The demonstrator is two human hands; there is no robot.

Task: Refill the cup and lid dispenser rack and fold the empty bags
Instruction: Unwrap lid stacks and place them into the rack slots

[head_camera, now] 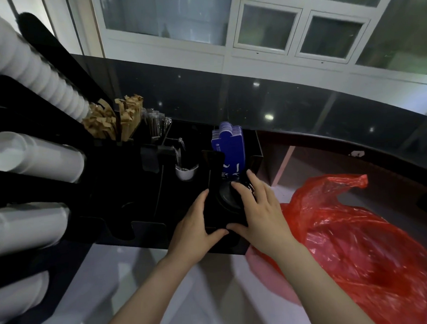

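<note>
A black dispenser rack [126,189] stands on the counter, with white cup stacks [38,158] poking out of its left side. In its front right compartment lies a stack of black lids [229,199]. My left hand [195,225] grips the stack from the left, thumb at the front. From the right, my right hand [257,208] holds the same lids, fingers spread over the top. A crumpled red plastic bag [355,241] lies on the counter just right of my right arm.
Blue cup sleeves [229,149] stand in the slot behind the lids. Brown paper packets [116,121], wrapped stirrers [158,125] and a small white cup [186,172] fill other rack slots. A dark raised ledge [302,110] runs behind, below windows.
</note>
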